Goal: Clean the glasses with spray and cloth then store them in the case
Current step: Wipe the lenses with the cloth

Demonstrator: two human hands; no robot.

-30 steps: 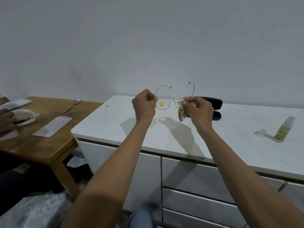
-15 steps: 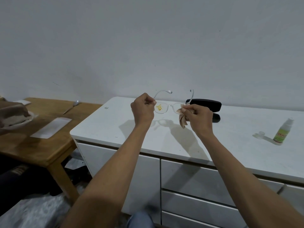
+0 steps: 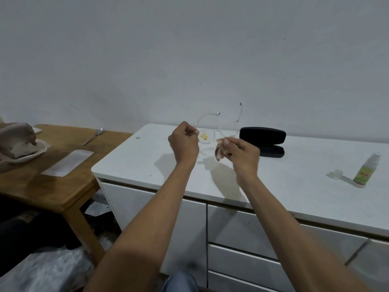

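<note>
I hold clear-framed glasses [image 3: 210,131] in the air above the white cabinet top [image 3: 294,175], temples pointing up and away. My left hand [image 3: 185,142] pinches the frame's left end. A yellow smear marks the left lens. My right hand [image 3: 242,153] grips a small beige cloth [image 3: 220,151] pressed against the right lens, which is mostly hidden by it. The black glasses case [image 3: 263,137] lies open just behind my right hand. The green-labelled spray bottle [image 3: 365,172] stands far right, its clear cap [image 3: 336,173] off beside it.
A wooden table [image 3: 52,182] adjoins the cabinet on the left, holding a white packet [image 3: 67,163], a spoon [image 3: 94,134] and a plate where another person's hand [image 3: 19,135] works. Cabinet drawers [image 3: 242,260] face me below.
Both hands and the glasses dropped slightly, then held roughly steady. The cloth stays on the right lens. The other person's hand moved over the plate on the wooden table.
</note>
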